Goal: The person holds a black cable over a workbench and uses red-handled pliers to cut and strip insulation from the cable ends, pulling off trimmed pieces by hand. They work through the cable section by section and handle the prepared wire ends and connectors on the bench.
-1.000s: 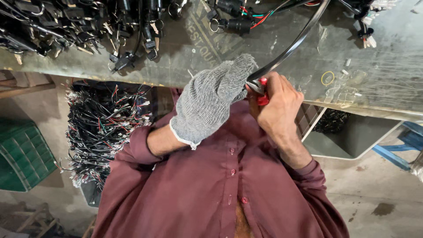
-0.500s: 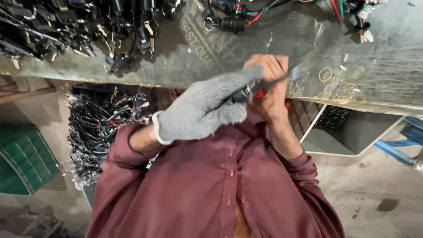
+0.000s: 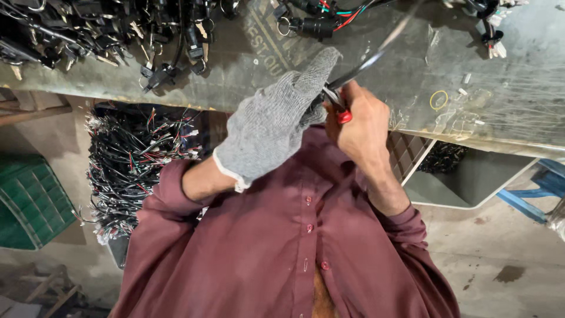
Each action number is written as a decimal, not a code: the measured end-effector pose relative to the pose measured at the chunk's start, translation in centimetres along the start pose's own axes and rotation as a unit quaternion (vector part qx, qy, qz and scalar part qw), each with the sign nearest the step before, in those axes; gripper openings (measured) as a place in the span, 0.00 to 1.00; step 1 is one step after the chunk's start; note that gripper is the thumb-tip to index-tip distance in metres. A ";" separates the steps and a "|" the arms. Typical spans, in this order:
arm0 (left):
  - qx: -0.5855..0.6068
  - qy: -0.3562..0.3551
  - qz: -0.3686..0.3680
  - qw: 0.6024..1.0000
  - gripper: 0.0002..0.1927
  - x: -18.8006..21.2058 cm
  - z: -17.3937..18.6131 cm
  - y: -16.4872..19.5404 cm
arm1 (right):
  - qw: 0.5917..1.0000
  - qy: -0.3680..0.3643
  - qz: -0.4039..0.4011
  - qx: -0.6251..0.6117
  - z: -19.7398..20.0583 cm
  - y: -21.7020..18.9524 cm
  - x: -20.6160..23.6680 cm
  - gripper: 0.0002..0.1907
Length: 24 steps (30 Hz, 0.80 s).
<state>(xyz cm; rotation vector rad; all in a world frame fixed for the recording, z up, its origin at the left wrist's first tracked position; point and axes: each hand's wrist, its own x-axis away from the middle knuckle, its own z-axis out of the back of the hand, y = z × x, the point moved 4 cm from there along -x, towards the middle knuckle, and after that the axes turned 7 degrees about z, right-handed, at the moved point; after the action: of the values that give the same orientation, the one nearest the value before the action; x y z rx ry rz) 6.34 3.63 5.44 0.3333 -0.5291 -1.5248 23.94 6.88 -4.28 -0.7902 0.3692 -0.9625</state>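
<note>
My left hand [image 3: 276, 121] wears a grey knitted glove and pinches a thin black cable [image 3: 376, 50] that runs up and to the right over the worktable [image 3: 512, 112]. My bare right hand [image 3: 359, 121] is closed around a small tool with red handles [image 3: 343, 115], its metal jaws meeting the cable right at my gloved fingertips. Both hands are held close to my chest, in front of my maroon shirt, just below the table's near edge.
A pile of black key switches and connectors [image 3: 100, 35] with keys covers the table's left part. More wired switches [image 3: 321, 20] lie at top centre. Below hang a bundle of wire harnesses [image 3: 126, 159], a green crate [image 3: 26, 206] and a grey bin [image 3: 471, 182].
The hands have shifted slightly lower and left; the cable, earlier a clear curve, now streaks blurred up to the right. The gloved hand turned its fingers upward toward the tool.
</note>
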 end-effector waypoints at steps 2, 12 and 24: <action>0.106 -0.055 0.003 0.993 0.28 -0.5 -0.4 -0.9 | 0.998 0.059 0.009 0.031 0.3 0.0 0.2 0.14; 0.422 -0.276 -0.053 0.862 0.33 -1.4 0.4 -3.0 | 0.962 0.026 0.240 -0.126 0.5 0.2 -2.8 0.18; 0.226 -0.112 -0.031 0.967 0.31 -0.8 2.6 -2.9 | 0.984 0.073 0.153 0.049 2.0 -0.9 -3.9 0.24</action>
<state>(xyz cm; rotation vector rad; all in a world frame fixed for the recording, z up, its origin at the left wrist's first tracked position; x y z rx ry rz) 2.48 4.67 6.05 0.5354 -1.0594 -1.5018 22.44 10.72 -2.50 -0.5556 0.5491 -0.7451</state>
